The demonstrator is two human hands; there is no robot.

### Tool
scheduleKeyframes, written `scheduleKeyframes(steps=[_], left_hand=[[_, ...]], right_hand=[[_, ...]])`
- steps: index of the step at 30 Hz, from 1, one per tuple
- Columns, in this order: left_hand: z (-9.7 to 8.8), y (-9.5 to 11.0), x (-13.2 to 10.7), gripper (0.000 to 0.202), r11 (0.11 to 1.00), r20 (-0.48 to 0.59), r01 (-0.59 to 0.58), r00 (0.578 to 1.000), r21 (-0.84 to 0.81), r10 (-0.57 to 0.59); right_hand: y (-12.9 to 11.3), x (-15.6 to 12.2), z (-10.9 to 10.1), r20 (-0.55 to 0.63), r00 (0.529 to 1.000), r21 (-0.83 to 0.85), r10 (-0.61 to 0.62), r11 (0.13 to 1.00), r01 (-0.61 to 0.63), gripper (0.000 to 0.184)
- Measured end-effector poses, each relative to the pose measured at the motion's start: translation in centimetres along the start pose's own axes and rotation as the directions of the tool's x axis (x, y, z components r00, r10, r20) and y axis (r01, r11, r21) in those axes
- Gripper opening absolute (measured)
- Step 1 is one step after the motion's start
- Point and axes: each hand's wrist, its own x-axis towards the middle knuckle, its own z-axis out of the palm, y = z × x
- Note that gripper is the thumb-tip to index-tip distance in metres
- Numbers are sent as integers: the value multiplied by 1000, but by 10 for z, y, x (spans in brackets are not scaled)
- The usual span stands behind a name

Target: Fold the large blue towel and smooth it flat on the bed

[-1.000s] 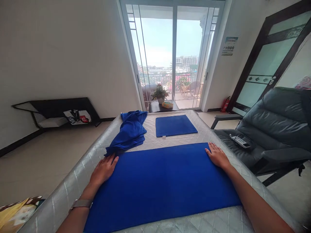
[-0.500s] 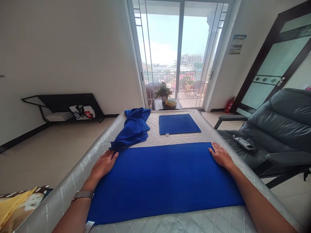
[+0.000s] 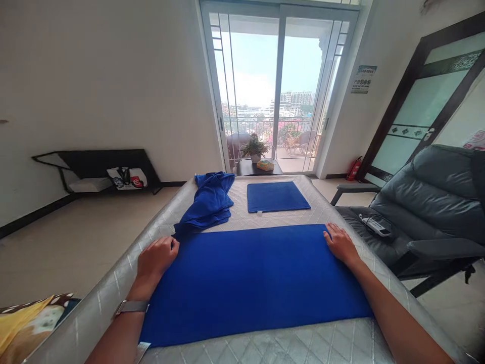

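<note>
A long blue cloth [image 3: 257, 283] lies spread flat across the quilted mattress [image 3: 288, 349], with a white tag at its near left corner. My left hand [image 3: 158, 257], a watch band on its wrist, is closed at the cloth's far left corner, its fingers curled around the edge; the fingertips are hidden. On the far right corner my right hand [image 3: 341, 243] rests flat with its fingers stretched out. Just beyond my left hand is a crumpled blue cloth [image 3: 210, 202]. A smaller, neatly folded blue cloth [image 3: 278, 196] with a white tag lies farther back.
To the right stands a dark padded armchair [image 3: 435, 202] with a white power strip [image 3: 375, 226] on its seat. Past the mattress's far end is a small table [image 3: 246, 168] bearing a potted plant [image 3: 254, 147]. A patterned yellow and brown fabric [image 3: 34, 323] shows at the lower left.
My left hand has gone from lying flat with fingers extended to curled closed at the cloth's corner. My right hand stays flat on the cloth. The view has tilted slightly upward.
</note>
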Motion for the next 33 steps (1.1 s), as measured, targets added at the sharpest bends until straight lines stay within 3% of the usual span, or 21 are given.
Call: scheduleKeyframes(steps=[3, 5, 8, 11, 14, 17, 20, 24, 28, 33], left_hand=[[-8, 29, -7, 44, 995, -48, -60, 997, -80, 56], [-9, 59, -15, 44, 968, -32, -169, 986, -188, 166], [-4, 114, -28, 45, 863, -1, -372, 919, -342, 395], [7, 170, -35, 53, 771, -30, -502, 845, -391, 535], [19, 210, -35, 59, 754, -20, -535, 820, -382, 572], [31, 229, -34, 59, 772, 2, -522, 828, -362, 561], [38, 227, -35, 63, 788, 7, -503, 842, -355, 540], [38, 197, -32, 66, 825, 51, -451, 867, -341, 495], [42, 142, -21, 65, 883, 107, -382, 900, -272, 423], [65, 62, -4, 66, 952, 134, -248, 953, -178, 273]], right_hand=[[-21, -7, -10, -27, 997, 50, -67, 996, 68, 55], [-45, -14, -17, -14, 989, 113, -146, 983, 147, 53], [-95, -28, -27, -1, 958, 230, -287, 932, 280, 53], [-152, -38, -30, -3, 904, 282, -427, 867, 411, 58], [-198, -39, -23, 72, 877, 271, -475, 856, 441, 62], [-220, -36, -11, 148, 872, 258, -467, 869, 422, 60], [-218, -33, -2, 172, 878, 252, -447, 882, 400, 61], [-185, -28, 0, 191, 900, 223, -392, 910, 349, 66], [-129, -19, -3, 205, 936, 162, -285, 953, 255, 66], [-63, -9, -1, 196, 972, 84, -129, 990, 114, 65]])
